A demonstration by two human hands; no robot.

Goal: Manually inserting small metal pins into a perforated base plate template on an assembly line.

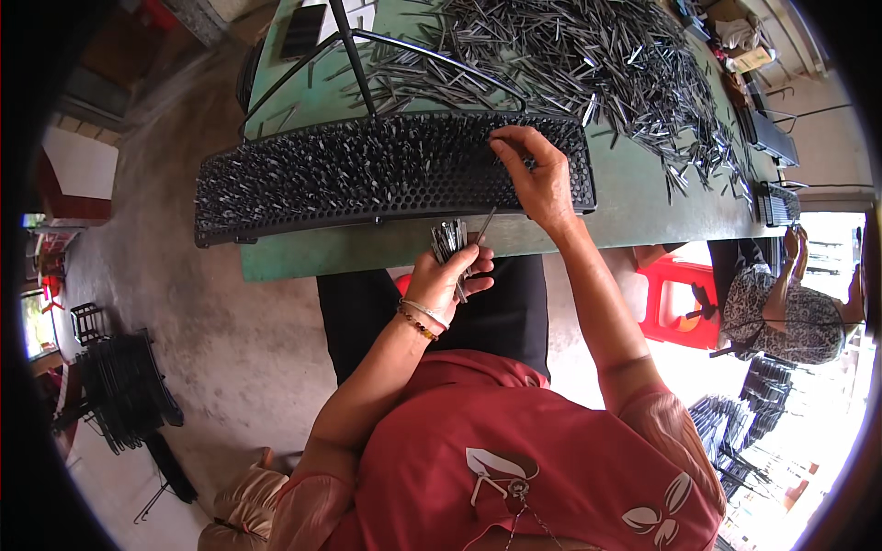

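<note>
A long black perforated rack [450,196] lies along the near edge of a green table [312,262], with a thin black metal frame [356,69] rising behind it. Dark, flat strips [303,170] stick up densely from the holes on its left and middle. Toward the right, many round holes show bare. Below the rack, my left hand [448,275] grips a bundle of strips [448,239], one poking out toward the upper right. My right hand [544,179] hovers over the rack's right part, thumb and forefinger pinched together; whatever is between them is too small to make out.
A big heap of loose strips [606,69] covers the table's far side. A dark flat phone-like device [303,32] lies at the far left. To the right are a red stool [675,298] and another person [781,312]. Black racks [129,390] are stacked on the left floor.
</note>
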